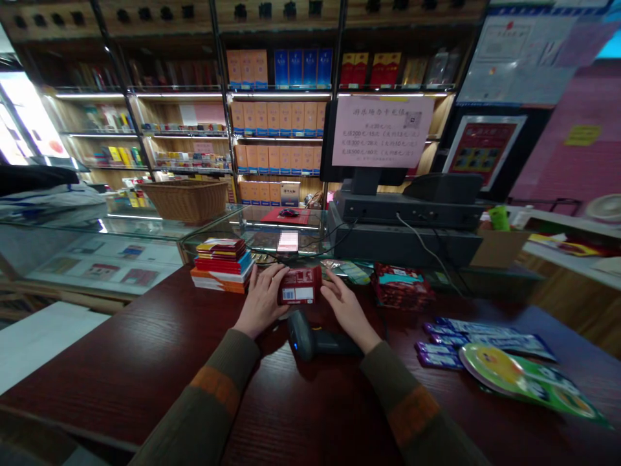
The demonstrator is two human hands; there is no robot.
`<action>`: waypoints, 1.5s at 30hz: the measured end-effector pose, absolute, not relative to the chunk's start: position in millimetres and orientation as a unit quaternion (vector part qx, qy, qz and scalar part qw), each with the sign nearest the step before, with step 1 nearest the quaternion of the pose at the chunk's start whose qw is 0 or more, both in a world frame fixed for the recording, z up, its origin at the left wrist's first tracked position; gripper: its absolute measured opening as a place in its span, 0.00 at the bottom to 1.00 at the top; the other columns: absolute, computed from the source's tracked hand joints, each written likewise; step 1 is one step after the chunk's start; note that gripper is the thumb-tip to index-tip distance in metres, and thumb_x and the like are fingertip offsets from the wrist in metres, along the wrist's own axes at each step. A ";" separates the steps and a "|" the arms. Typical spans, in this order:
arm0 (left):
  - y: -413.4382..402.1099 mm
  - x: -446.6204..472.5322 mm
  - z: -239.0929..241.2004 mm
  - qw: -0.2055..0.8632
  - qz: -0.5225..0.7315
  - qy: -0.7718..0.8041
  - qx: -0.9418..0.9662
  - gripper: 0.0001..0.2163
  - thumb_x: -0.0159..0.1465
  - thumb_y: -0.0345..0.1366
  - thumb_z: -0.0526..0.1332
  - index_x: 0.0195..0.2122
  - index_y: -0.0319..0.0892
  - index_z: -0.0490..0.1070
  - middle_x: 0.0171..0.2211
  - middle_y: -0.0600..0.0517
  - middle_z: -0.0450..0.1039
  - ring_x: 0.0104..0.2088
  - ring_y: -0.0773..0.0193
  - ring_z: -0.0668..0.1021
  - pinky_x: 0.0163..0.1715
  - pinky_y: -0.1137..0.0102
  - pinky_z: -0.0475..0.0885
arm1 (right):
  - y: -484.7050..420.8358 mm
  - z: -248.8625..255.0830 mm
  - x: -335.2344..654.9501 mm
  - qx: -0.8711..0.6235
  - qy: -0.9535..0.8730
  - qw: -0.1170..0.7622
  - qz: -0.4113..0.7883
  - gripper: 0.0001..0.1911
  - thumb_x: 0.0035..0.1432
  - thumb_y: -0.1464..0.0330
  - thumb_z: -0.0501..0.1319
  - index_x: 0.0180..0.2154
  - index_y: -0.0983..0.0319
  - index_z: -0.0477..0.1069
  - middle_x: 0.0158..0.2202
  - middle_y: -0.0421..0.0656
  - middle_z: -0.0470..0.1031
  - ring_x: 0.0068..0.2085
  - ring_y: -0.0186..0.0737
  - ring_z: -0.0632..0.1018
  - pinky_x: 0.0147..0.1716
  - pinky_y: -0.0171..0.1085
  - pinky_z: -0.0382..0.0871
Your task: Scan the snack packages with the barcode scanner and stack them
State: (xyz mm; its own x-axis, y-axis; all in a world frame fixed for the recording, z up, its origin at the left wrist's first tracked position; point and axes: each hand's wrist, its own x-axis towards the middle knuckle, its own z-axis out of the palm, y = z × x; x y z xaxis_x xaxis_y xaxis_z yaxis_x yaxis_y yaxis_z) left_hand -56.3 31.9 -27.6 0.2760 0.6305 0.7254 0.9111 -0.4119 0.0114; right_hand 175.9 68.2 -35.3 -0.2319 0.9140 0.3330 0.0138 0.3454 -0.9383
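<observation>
Dark-red, glossy rectangular packet [299,285] is pinched by the fingers of the left hand [262,294] over the dark-brown, wood-grained worktop [160,362]; the right hand's [348,305] fingers are parted beside the packet

Left hand [263,294] curved, right hand [345,303] straighter

Counter [145,362], lower frame: dark wood-grain surface, smooth, with a soft sheen; upon it, centre, one packet [304,278] in shiny, creased plastic film, and one scanner [334,344] in dark, smooth plastic. Right of frame: purple wrappers [499,338], glossy film; upper right of centre, sign [378,158], matt paper. Left side: basket [187,202], rough wicker-like weave; display case [101,249], clear reflective glass; lower centre, sleeves [213,388], matt knitted cloth.
</observation>
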 end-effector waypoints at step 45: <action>27.5 -80.1 -36.4 0.216 -0.325 -0.519 -0.761 0.39 0.58 0.35 0.66 0.69 0.43 0.51 0.66 0.39 0.60 0.69 0.48 0.61 0.71 0.45 0.46 | -8.5 -3.2 216.7 -0.290 -0.922 0.228 0.121 0.21 0.57 0.66 0.65 0.53 0.58 0.70 0.50 0.48 0.78 0.48 0.47 0.76 0.53 0.48 0.60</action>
